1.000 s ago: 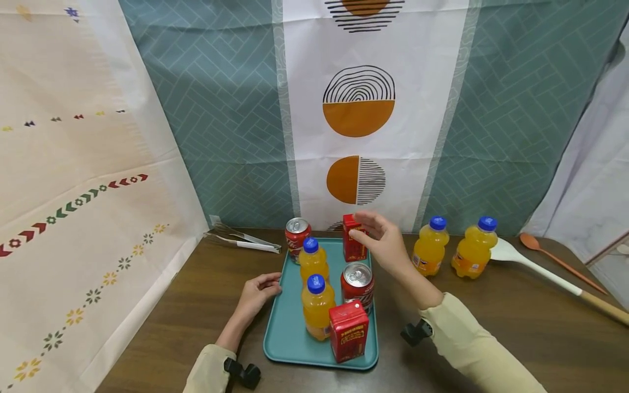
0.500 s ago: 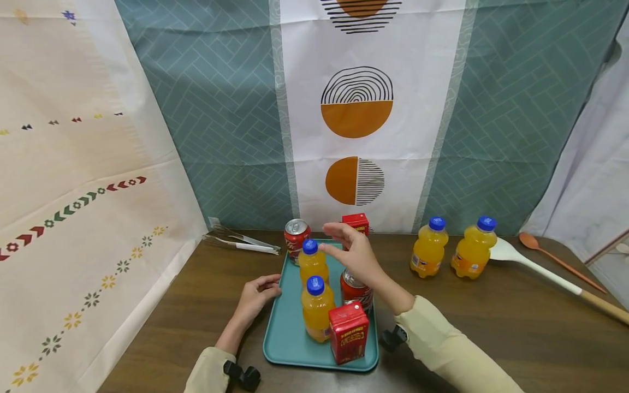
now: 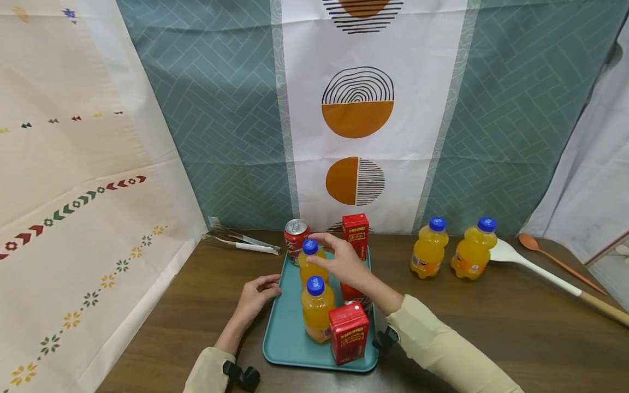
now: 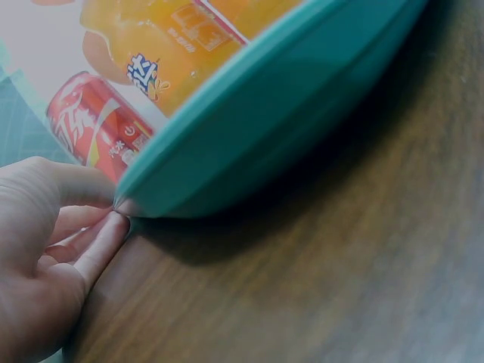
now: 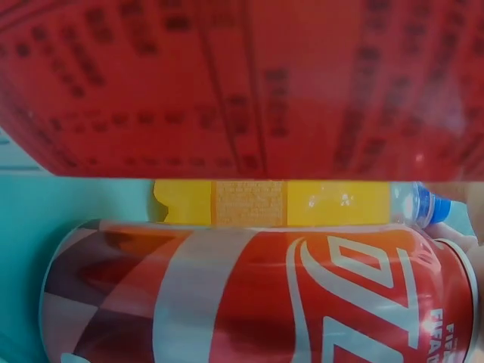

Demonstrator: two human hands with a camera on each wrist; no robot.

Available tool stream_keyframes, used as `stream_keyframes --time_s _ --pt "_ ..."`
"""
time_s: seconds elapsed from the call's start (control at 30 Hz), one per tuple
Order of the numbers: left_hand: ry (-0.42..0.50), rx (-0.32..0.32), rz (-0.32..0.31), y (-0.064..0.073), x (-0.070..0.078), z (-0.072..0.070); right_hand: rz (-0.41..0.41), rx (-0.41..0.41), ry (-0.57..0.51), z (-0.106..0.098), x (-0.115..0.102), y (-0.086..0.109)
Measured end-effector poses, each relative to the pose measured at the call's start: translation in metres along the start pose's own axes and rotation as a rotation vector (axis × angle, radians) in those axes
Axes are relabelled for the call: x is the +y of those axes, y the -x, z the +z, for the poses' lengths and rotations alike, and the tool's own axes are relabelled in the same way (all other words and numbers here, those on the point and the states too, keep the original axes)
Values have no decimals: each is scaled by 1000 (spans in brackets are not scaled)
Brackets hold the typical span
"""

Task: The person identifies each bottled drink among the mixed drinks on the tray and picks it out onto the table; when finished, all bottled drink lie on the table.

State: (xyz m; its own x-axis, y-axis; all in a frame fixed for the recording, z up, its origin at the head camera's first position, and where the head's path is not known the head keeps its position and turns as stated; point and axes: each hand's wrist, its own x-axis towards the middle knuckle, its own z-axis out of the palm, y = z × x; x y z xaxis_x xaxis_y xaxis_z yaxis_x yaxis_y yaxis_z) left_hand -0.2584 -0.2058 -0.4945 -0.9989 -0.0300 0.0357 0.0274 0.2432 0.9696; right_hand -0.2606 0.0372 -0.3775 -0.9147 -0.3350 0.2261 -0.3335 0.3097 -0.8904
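My left hand [image 3: 255, 297] pinches the left rim of a teal tray [image 3: 287, 341], thumb and forefinger meeting at the tray edge [image 4: 249, 128] in the left wrist view. My right hand [image 3: 348, 265] reaches across the tray to the rear orange soda bottle [image 3: 307, 270], thumb before its neck and fingers behind its blue cap. A second orange soda bottle [image 3: 316, 316] stands in front. Also on the tray are a rear-left red soda can [image 3: 296, 240], a soda can [image 5: 249, 295] partly hidden by my right hand, a rear red drink carton [image 3: 357, 232] and a front drink carton [image 3: 349, 338].
Two orange soda bottles [image 3: 428, 251] stand right of the tray, beside a white spatula [image 3: 530, 265] and an orange spoon [image 3: 555, 256]. Whisk-like utensils with white handles [image 3: 255, 247] lie at the back left. A patterned cloth [image 3: 358, 125] hangs behind the table.
My right hand has moved left from the rear carton, over the right-hand can, to the rear bottle. My left hand stays on the tray rim.
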Motion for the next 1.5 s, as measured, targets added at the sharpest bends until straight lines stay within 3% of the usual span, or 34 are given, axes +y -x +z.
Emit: stream_keyframes --time_s 0.37,0.7,0.93,1.27,1.5 --pt "-4 -3 11 0 -1 0 -29 0 55 0 -1 0" --pt "5 -3 -11 -1 1 0 3 60 40 2 -3 -4" --pt "10 3 -16 0 1 0 -23 84 37 2 -3 -4" --pt "11 -3 -1 0 1 0 -91 261 -16 -7 -13 -5" --pt "12 5 12 0 0 1 -167 357 -72 -30 -31 -13"
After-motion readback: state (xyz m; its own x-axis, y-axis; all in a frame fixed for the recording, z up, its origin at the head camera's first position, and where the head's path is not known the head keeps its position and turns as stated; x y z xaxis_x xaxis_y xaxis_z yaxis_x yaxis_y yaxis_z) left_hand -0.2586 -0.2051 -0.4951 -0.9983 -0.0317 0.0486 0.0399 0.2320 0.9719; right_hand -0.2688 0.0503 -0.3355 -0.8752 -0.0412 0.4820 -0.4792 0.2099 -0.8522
